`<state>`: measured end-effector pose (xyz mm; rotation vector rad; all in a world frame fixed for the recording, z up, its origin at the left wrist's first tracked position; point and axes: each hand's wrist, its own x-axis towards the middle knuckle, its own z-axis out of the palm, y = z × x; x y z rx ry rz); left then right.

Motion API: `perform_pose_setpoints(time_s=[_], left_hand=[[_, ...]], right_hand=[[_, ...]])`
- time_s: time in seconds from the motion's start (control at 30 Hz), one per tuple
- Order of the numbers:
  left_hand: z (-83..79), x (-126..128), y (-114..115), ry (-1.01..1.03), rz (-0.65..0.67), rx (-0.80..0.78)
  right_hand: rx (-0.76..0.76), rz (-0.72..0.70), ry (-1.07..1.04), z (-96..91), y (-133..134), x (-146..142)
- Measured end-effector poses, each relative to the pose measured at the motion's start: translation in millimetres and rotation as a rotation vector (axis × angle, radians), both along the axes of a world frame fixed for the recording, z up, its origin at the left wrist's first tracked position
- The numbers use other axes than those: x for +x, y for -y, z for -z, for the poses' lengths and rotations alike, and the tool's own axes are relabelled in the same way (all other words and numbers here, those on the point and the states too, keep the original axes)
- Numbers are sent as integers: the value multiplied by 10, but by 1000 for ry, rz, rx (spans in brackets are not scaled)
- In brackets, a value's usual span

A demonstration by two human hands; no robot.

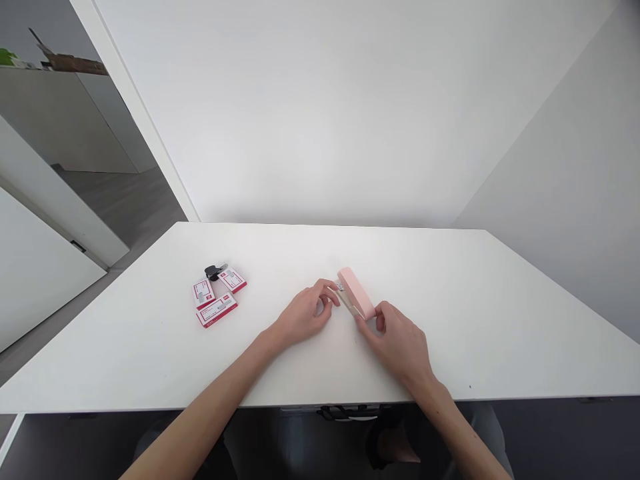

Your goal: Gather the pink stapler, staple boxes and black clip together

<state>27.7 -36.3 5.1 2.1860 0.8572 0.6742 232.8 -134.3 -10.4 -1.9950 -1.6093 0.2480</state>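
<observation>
A pink stapler (356, 293) is on the white table in front of me, its pale base turned toward my left hand. My right hand (400, 339) grips the stapler's near end between thumb and curled fingers. At the far end, the bent fingertips of my left hand (307, 312) pinch at the edge of the base, close to the metal tip. Whether anything small sits between those left fingertips is too small to make out.
On the left of the white table (280, 267) lie three red-and-white small boxes (217, 309) close together. A black staple remover (216, 271) touches or nearly touches them. The white wall (320, 133) rises behind the table's back edge, with a doorway at the left.
</observation>
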Motion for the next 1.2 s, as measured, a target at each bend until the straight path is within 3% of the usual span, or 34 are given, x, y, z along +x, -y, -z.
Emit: perform_pose_setpoints(time_s=[0.13,0.37,0.57,0.73,0.8,0.87,1.0,1.1,1.2], left_hand=[[5,-5,-16,-43,-92,-18],[7,-16,-11,-52,-93,-13],[55,-24,-18,-72,-100,28],[53,-229,-3,-188,-146,335],[23,-429,-10,-266,-232,480],[-19,-683,-13,-325,-407,565],[-93,-1188,59,-468,-767,589],[-122,-1407,177,-587,-880,532],[-141,-1446,260,-692,-903,466]], right_hand=[[31,53,94,51,90,18],[29,105,138,107,273,131],[-1,60,80,127,312,228],[-52,-47,-160,77,373,406],[-66,-74,-306,58,398,499],[-58,-73,-435,53,418,572],[-28,-54,-553,75,437,605],[-37,-62,-520,100,436,574],[-35,-77,-476,120,428,563]])
